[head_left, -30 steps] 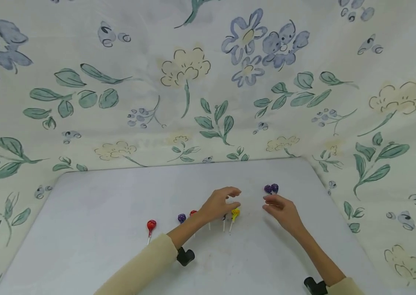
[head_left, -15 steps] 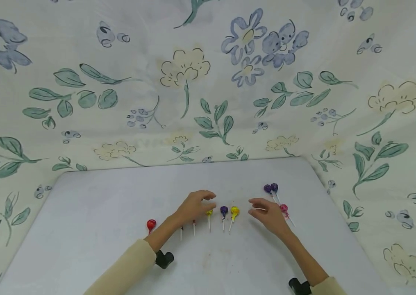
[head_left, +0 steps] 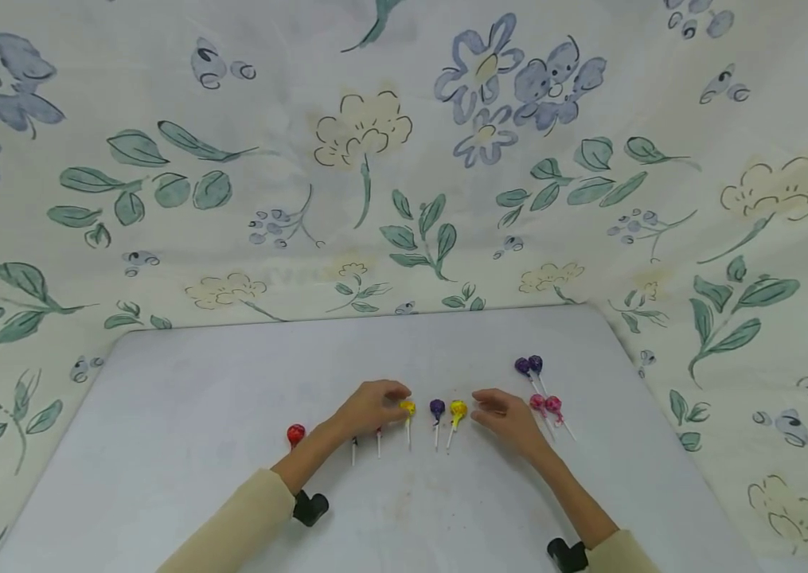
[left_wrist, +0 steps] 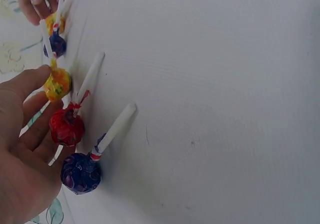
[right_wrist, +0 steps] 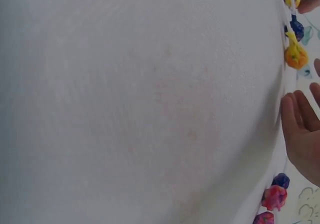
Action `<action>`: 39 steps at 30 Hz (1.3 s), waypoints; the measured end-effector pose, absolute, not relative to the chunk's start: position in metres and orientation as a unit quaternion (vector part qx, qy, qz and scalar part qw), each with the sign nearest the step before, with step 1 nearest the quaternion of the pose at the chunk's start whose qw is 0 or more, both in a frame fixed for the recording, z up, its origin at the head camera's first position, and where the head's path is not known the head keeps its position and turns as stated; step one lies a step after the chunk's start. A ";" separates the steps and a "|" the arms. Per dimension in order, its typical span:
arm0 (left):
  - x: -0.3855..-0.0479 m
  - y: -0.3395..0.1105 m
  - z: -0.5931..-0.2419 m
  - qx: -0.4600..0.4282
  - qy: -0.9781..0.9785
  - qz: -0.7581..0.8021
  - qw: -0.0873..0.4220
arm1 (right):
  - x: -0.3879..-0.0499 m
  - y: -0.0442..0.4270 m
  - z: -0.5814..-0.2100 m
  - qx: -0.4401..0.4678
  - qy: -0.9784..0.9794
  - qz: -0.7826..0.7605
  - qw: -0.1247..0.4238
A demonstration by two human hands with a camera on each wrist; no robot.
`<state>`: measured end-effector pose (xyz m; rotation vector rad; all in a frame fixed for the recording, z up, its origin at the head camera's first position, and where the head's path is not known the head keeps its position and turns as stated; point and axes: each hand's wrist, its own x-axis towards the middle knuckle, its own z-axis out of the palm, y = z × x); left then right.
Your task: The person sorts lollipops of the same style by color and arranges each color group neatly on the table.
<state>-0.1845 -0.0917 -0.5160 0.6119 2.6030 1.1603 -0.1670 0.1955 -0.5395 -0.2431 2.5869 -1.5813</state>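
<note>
My left hand [head_left: 371, 407] is at a yellow lollipop [head_left: 408, 408]; in the left wrist view its thumb and forefinger pinch the candy end. Behind that hand lie a red lollipop [left_wrist: 67, 128] and a dark blue one [left_wrist: 81, 174], their heads hidden in the head view. To the right of the pinched lollipop come a purple lollipop [head_left: 437, 407] and a second yellow lollipop [head_left: 458, 409]. Just right of this one my right hand [head_left: 511, 422] hovers, fingers loosely bent, holding nothing; a small gap shows between them in the right wrist view.
At the right, two purple lollipops [head_left: 522, 365] lie above two pink lollipops [head_left: 536, 402]. A lone red lollipop [head_left: 295, 434] lies left of the left forearm. All rest on a white table [head_left: 196, 382], with a flowered cloth [head_left: 267, 255] hanging behind its far edge.
My left hand has moved left from above the right-hand lollipops to the yellow one. The right hand has moved left and nearer, away from the pink lollipops, which now show fully.
</note>
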 end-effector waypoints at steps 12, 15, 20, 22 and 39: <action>-0.183 -0.090 -0.520 0.219 0.892 0.383 0.098 | -0.170 0.187 -0.546 -0.098 0.859 -0.499 0.061; -0.183 -0.091 -0.521 0.218 0.892 0.384 0.097 | -0.170 0.184 -0.544 -0.105 0.864 -0.489 0.054; -0.184 -0.091 -0.522 0.218 0.892 0.384 0.093 | -0.170 0.182 -0.545 -0.118 0.872 -0.473 0.041; -0.184 -0.092 -0.522 0.220 0.892 0.384 0.094 | -0.171 0.182 -0.547 -0.119 0.874 -0.470 0.037; -0.184 -0.091 -0.521 0.222 0.890 0.388 0.095 | -0.170 0.184 -0.544 -0.100 0.868 -0.486 0.026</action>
